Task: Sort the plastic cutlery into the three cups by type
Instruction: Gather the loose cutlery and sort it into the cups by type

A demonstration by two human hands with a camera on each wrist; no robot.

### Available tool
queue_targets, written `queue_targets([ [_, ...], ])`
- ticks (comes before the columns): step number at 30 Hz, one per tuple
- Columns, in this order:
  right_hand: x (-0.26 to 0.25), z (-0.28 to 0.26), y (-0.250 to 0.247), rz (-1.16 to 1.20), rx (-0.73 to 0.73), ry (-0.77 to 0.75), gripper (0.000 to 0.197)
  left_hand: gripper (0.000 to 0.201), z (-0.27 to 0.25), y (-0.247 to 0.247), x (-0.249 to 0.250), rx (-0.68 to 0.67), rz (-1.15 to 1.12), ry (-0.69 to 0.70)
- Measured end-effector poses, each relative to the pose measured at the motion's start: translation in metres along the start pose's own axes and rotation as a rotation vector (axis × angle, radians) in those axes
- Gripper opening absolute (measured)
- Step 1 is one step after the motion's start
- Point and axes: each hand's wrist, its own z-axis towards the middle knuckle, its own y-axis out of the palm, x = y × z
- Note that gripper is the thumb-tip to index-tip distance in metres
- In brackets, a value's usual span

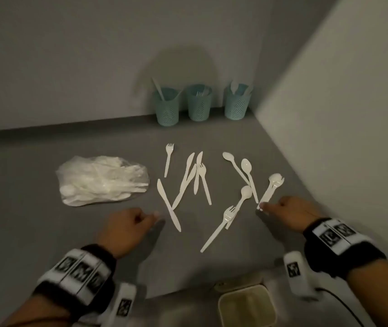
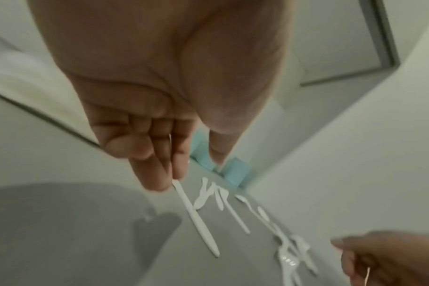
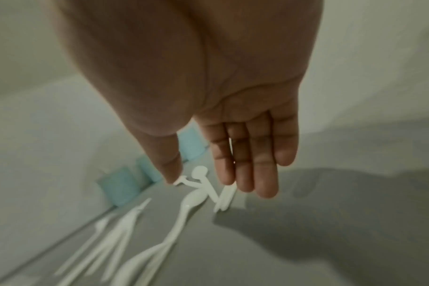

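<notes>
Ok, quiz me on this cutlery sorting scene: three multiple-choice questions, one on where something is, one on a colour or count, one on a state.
1. Where does the clear bag of cutlery lie?
A. Left of the loose pieces
B. Inside a cup
C. Against the right wall

2. What colour are the cups?
A. Red
B. Light blue
C. Black

3. What is the left hand holding?
A. A fork
B. A cup
C. Nothing

Answers:
1. A, it sits left of the scattered cutlery.
2. B, all three perforated cups are light blue.
3. C, its fingers are bare in the left wrist view.
</notes>
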Motion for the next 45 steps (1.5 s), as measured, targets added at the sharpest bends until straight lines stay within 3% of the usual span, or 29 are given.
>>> queue_targets([
  [2,-0.005,0.022,-0.001,0.018,-0.014,0.102,0.043,0.059,0.030,0.013,0.017,0.060,0.120,-0.104],
  [4,-0.008,0.047,0.001,0.106,-0.031,0.145,0.045,0.062,0.050,0.025,0.033,-0.031,0.230,-0.143],
  [8,-0.010,0.073,0.003,-0.001,-0.024,0.134,0.039,0.037,0.067,0.042,0.040,-0.044,0.260,-0.135],
  [12,-0.017,0.085,0.003,-0.067,-0.017,0.111,0.016,0.020,0.079,0.045,0.044,-0.078,0.168,-0.136],
  [17,-0.023,0.098,0.008,-0.107,-0.021,0.099,0.023,0.023,0.088,0.043,0.052,-0.163,0.204,-0.092],
  [24,-0.032,0.105,0.012,-0.121,0.005,0.181,0.015,0.019,0.097,0.034,0.052,-0.224,0.278,-0.073],
  [26,-0.034,0.103,0.009,-0.110,-0.024,0.170,0.015,0.028,0.099,0.031,0.050,-0.240,0.305,-0.031],
  [28,-0.035,0.102,0.008,-0.119,-0.018,0.183,0.021,0.034,0.099,0.028,0.046,-0.216,0.287,0.007],
  [30,-0.033,0.101,0.007,-0.041,0.083,0.191,0.015,0.037,0.098,0.024,0.041,-0.197,0.239,-0.016],
  [33,-0.032,0.103,0.006,0.036,0.199,0.178,0.024,0.032,0.101,0.024,0.026,-0.129,0.150,-0.010],
  [35,-0.032,0.106,0.007,0.048,0.205,0.166,0.030,0.032,0.102,0.025,0.019,-0.134,0.094,-0.003],
  [38,-0.038,0.109,0.004,0.057,0.232,0.116,0.022,0.034,0.105,0.022,0.016,-0.101,-0.014,-0.005],
  [42,-0.049,0.118,0.001,0.020,0.188,0.072,0.026,0.035,0.121,0.016,0.024,-0.025,-0.095,-0.045],
  [45,-0.057,0.120,0.006,0.037,0.134,0.070,0.047,0.046,0.141,0.015,0.037,0.089,-0.096,-0.109],
])
